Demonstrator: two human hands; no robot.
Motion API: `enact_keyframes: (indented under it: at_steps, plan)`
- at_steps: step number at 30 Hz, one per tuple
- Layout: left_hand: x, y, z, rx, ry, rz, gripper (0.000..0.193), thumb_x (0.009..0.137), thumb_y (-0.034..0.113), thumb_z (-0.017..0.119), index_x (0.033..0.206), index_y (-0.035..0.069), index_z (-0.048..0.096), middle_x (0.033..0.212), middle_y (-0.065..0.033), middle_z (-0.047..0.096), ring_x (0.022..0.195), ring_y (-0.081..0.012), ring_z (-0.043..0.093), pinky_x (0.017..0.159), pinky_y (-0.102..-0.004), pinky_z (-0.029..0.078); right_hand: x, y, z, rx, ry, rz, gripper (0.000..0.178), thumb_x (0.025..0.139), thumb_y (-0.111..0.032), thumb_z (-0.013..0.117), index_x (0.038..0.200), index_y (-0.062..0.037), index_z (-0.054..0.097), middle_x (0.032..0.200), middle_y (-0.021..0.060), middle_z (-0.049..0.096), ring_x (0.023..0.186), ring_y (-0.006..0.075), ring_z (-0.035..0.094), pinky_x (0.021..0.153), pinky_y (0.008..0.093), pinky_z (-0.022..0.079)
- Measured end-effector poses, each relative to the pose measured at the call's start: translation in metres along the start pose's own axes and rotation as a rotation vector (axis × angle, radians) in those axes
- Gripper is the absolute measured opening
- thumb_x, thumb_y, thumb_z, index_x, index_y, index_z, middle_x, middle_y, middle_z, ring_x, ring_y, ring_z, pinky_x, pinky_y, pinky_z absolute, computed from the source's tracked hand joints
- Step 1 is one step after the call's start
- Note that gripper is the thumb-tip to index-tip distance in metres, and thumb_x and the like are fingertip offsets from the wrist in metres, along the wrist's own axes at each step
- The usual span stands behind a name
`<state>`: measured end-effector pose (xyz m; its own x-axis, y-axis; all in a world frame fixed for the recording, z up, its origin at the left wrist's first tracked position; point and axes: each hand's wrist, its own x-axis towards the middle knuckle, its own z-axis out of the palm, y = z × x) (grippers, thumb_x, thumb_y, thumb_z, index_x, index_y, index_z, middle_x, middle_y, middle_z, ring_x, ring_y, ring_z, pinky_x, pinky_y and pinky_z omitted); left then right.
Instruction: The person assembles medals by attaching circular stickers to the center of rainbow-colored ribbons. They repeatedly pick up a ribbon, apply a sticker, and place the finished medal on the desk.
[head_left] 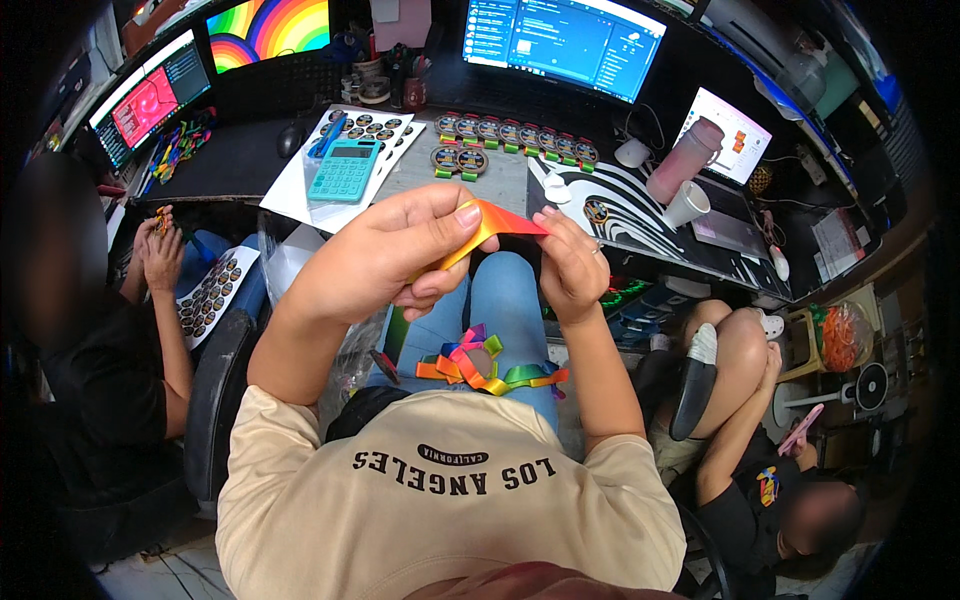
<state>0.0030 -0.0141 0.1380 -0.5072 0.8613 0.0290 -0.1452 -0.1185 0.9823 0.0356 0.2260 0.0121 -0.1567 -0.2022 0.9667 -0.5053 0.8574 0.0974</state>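
Observation:
Above my lap, a rainbow-coloured ribbon (497, 221) is stretched between my hands, yellow and orange at one end, red at the other. My left hand (425, 240) is closed on the yellow-orange part, thumb on top. The red end is pinched in the fingertips of my right hand (573, 262), which wears a ring. A heap of looped multicoloured ribbons (475, 362) lies across my thighs, below both hands. Rows of round dark medals (510, 135) with short green and red ribbon pieces sit on the desk beyond my hands.
A turquoise calculator (345, 170) rests on sheets of round stickers (395, 130). To the right stand a white cup (686, 205) and a pinkish tumbler (685, 160), near a laptop (730, 225). Co-workers sit at left (110, 330) and right (745, 460); a monitor (565, 45) stands behind.

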Motion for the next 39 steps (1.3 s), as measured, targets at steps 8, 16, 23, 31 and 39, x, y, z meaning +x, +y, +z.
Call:
enact_keyframes:
  at_steps: [8, 16, 23, 31, 39]
  plan:
    - [-0.001, -0.002, -0.001, 0.027, 0.036, 0.124, 0.031, 0.101, 0.031, 0.051, 0.098, 0.002, 0.06, 0.065, -0.0004, 0.055, 0.058, -0.0063, 0.052, 0.058, -0.0197, 0.044, -0.02, -0.026, 0.016, 0.2, 0.016, 0.288, 0.026, 0.065, 0.016, 0.061, 0.085, -0.0004, 0.064, 0.094, 0.014, 0.072, 0.071, 0.0261, 0.069, 0.061, 0.0307, 0.054]
    - [0.023, -0.024, -0.01, 0.296, 0.154, 0.677, 0.02, 0.087, 0.008, 0.069, 0.105, -0.001, 0.069, 0.119, -0.0088, 0.053, 0.105, -0.0158, 0.054, 0.09, -0.0286, 0.044, -0.043, -0.054, 0.027, 0.716, -0.091, 0.879, 0.028, 0.076, 0.015, 0.057, 0.096, 0.0024, 0.071, 0.095, 0.0138, 0.072, 0.084, 0.0179, 0.069, 0.075, 0.0273, 0.054]
    - [0.05, -0.041, -0.009, 0.356, 0.333, 0.796, 0.029, 0.08, 0.007, 0.076, 0.107, -0.002, 0.069, 0.114, -0.0105, 0.061, 0.095, -0.0157, 0.063, 0.075, -0.0285, 0.053, -0.058, -0.051, 0.026, 1.019, -0.111, 0.873, 0.018, 0.087, -0.002, 0.062, 0.101, 0.0037, 0.071, 0.098, 0.0159, 0.071, 0.083, 0.0179, 0.067, 0.072, 0.0261, 0.051]
    - [0.047, -0.04, -0.012, 0.764, 0.46, 1.015, 0.029, 0.076, 0.0, 0.078, 0.105, -0.001, 0.071, 0.089, -0.0098, 0.069, 0.079, -0.0111, 0.066, 0.062, -0.0214, 0.051, -0.06, -0.072, 0.02, 0.922, -0.2, 0.933, 0.019, 0.076, -0.006, 0.078, 0.093, 0.0025, 0.073, 0.095, 0.0159, 0.072, 0.078, 0.0189, 0.068, 0.068, 0.0278, 0.051]
    - [0.045, -0.035, -0.012, 0.734, 0.502, 0.968, 0.023, 0.077, 0.006, 0.078, 0.099, 0.0, 0.073, 0.081, -0.0091, 0.071, 0.069, -0.0103, 0.065, 0.058, -0.0224, 0.05, -0.055, -0.089, 0.026, 1.004, 0.036, 1.122, 0.013, 0.085, 0.003, 0.068, 0.098, 0.0037, 0.068, 0.092, 0.0143, 0.071, 0.081, 0.0174, 0.07, 0.073, 0.0275, 0.056]
